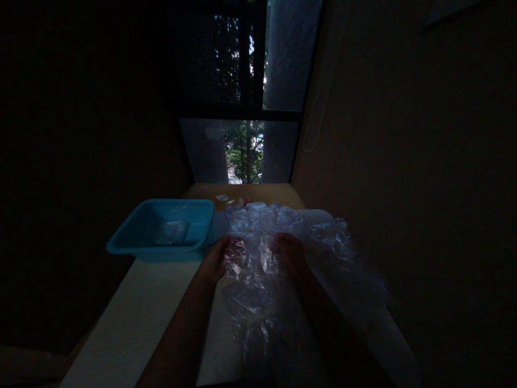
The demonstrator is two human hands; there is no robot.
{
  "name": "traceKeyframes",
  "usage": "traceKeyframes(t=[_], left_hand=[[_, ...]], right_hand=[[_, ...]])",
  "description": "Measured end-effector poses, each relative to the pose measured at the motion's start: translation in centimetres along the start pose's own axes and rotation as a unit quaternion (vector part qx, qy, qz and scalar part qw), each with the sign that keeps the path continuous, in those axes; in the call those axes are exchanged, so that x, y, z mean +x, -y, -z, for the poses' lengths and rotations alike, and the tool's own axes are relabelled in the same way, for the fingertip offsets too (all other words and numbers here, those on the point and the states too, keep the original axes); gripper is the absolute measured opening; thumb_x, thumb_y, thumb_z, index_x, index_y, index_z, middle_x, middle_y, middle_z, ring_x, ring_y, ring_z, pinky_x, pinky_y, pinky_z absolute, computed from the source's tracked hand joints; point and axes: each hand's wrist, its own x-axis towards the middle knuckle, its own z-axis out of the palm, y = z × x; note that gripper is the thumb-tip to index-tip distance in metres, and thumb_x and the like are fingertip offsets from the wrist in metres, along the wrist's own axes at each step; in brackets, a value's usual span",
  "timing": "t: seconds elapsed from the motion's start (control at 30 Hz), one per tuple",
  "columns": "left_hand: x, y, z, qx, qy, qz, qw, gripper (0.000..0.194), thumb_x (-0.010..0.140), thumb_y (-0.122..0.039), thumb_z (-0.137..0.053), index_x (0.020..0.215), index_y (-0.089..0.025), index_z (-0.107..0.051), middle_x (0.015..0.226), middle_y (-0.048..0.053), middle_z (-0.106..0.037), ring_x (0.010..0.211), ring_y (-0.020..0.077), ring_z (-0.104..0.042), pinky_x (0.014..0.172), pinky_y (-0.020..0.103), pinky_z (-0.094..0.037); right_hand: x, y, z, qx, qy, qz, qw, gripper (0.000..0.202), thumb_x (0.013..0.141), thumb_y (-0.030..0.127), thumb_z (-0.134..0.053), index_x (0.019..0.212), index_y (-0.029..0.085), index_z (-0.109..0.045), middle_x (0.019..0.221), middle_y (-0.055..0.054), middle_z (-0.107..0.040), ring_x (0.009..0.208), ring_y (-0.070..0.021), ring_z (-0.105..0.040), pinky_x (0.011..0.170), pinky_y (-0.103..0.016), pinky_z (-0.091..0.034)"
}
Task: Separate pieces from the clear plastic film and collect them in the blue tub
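Between my two hands stretches a clear plastic bag (252, 269), crinkled and shiny, hanging over the white table. My left hand (221, 254) pinches its left edge, close to the blue basin. On the other side my right hand (287, 249) is closed on the right edge. More clear plastic (266, 215) lies bunched just beyond my hands, and another crumpled piece (333, 237) spreads to the right. In the dim light I cannot tell where one sheet ends and another begins. The fingertips are partly hidden by glare and shadow.
A blue plastic basin (161, 250) stands at the table's left, with a folded clear plastic piece (172, 231) inside. The white table (161, 302) runs toward a yellowish ledge (274, 192) below a window. Dark walls rise on both sides; a looped cord (310, 148) hangs at the right.
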Motion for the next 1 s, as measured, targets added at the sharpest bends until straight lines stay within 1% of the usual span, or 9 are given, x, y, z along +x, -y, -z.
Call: traceKeyframes(t=[0.07,0.2,0.33,0.5,0.63,0.8,0.87,0.93,1.0], left_hand=[[-0.07,-0.11,-0.02,-0.021,0.008,0.006,1.0,0.024,0.072,-0.03,-0.047,0.071,-0.01,-0.061,0.062,0.008,-0.064,0.055,0.0168,-0.059,0.054,0.028,-0.047],[-0.34,-0.19,-0.12,-0.037,0.005,-0.032,0.999,0.018,0.072,-0.026,-0.048,0.071,-0.013,-0.06,0.073,0.007,-0.065,0.063,0.0177,-0.06,0.056,0.028,-0.047],[-0.62,-0.31,-0.31,-0.05,-0.011,-0.065,0.997,0.015,0.07,-0.024,-0.049,0.065,-0.015,-0.059,0.072,0.005,-0.065,0.062,0.0168,-0.06,0.056,0.028,-0.047],[-0.52,-0.35,-0.28,-0.039,-0.003,-0.024,0.999,0.02,0.071,-0.026,-0.047,0.073,-0.013,-0.062,0.066,0.005,-0.064,0.055,0.0157,-0.058,0.054,0.028,-0.046],[-0.09,-0.21,-0.03,-0.045,0.021,-0.022,0.999,0.017,0.07,-0.022,-0.048,0.074,-0.011,-0.061,0.063,0.005,-0.063,0.057,0.0154,-0.059,0.054,0.026,-0.047],[0.02,-0.24,-0.14,-0.102,-0.036,-0.055,0.993,0.022,0.076,-0.016,-0.039,0.067,-0.012,-0.059,0.065,0.006,-0.064,0.061,0.0137,-0.06,0.057,0.024,-0.048],[-0.1,-0.24,-0.23,-0.097,-0.018,-0.065,0.993,0.026,0.078,-0.02,-0.037,0.07,-0.011,-0.06,0.067,0.007,-0.064,0.062,0.0144,-0.06,0.057,0.025,-0.048],[-0.25,-0.19,-0.3,-0.073,0.013,-0.051,0.996,0.026,0.078,-0.022,-0.039,0.074,-0.01,-0.061,0.067,0.008,-0.064,0.059,0.0147,-0.06,0.056,0.025,-0.048],[-0.35,-0.14,-0.35,-0.052,0.021,-0.041,0.998,0.023,0.076,-0.02,-0.042,0.076,-0.009,-0.062,0.064,0.007,-0.063,0.056,0.0132,-0.059,0.054,0.022,-0.047]], right_hand=[[0.02,0.11,0.05,-0.005,-0.005,-0.001,1.0,0.021,0.062,0.035,-0.056,0.06,0.014,-0.059,0.054,0.0,-0.058,0.049,-0.0104,-0.051,0.048,-0.022,-0.041],[-0.04,0.53,0.1,0.002,-0.014,-0.015,1.0,0.019,0.062,0.033,-0.055,0.057,0.015,-0.057,0.053,0.0,-0.057,0.047,-0.0095,-0.05,0.047,-0.022,-0.041],[-0.13,0.67,0.02,0.007,-0.012,-0.018,1.0,0.016,0.061,0.03,-0.055,0.057,0.015,-0.056,0.053,0.001,-0.055,0.047,-0.0095,-0.05,0.046,-0.021,-0.041],[-0.22,0.5,-0.02,0.004,0.014,-0.01,1.0,0.015,0.062,0.029,-0.054,0.057,0.015,-0.056,0.051,0.002,-0.054,0.048,-0.0092,-0.05,0.047,-0.021,-0.041],[-0.14,0.33,0.09,0.002,0.028,-0.002,1.0,0.017,0.064,0.028,-0.053,0.055,0.015,-0.056,0.05,0.001,-0.055,0.047,-0.0086,-0.05,0.048,-0.021,-0.04],[0.14,0.09,0.28,0.04,0.018,-0.036,0.998,0.017,0.061,0.032,-0.055,0.057,0.015,-0.055,0.052,0.001,-0.057,0.045,-0.0095,-0.051,0.047,-0.022,-0.04],[0.11,0.13,0.25,0.036,0.012,-0.048,0.998,0.018,0.06,0.032,-0.056,0.056,0.015,-0.055,0.052,0.0,-0.057,0.046,-0.0096,-0.051,0.046,-0.022,-0.039],[0.0,0.19,0.18,0.021,0.008,-0.047,0.999,0.02,0.059,0.035,-0.057,0.056,0.015,-0.055,0.052,0.0,-0.057,0.046,-0.0098,-0.05,0.045,-0.022,-0.038],[-0.11,0.23,0.13,0.008,0.006,-0.039,0.999,0.022,0.058,0.037,-0.057,0.056,0.015,-0.056,0.051,0.0,-0.056,0.046,-0.0099,-0.049,0.044,-0.022,-0.037]])
